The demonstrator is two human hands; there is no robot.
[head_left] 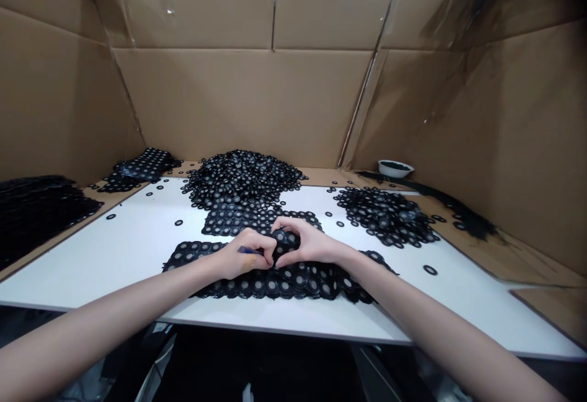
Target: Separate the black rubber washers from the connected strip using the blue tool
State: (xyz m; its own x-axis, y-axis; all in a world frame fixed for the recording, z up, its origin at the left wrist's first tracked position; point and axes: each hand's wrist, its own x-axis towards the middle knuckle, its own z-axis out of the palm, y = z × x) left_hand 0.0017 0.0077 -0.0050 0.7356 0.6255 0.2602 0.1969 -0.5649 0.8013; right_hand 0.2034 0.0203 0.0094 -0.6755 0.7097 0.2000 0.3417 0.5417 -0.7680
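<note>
One white counter [105,261] carries a black disc-patterned sheet [284,289] near its front edge. Above it, the right hand [310,243] curves its fingers around a black piece [286,238]; the left hand [241,255] pinches its edge. Behind rises a black heap [243,175].

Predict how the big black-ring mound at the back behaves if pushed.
The big black-ring mound would probably slump and spread: it looks loosely piled, with stray rings around it. A single ring seems likelier to slide than roll, since several lie flat on the white tabletop.
</note>
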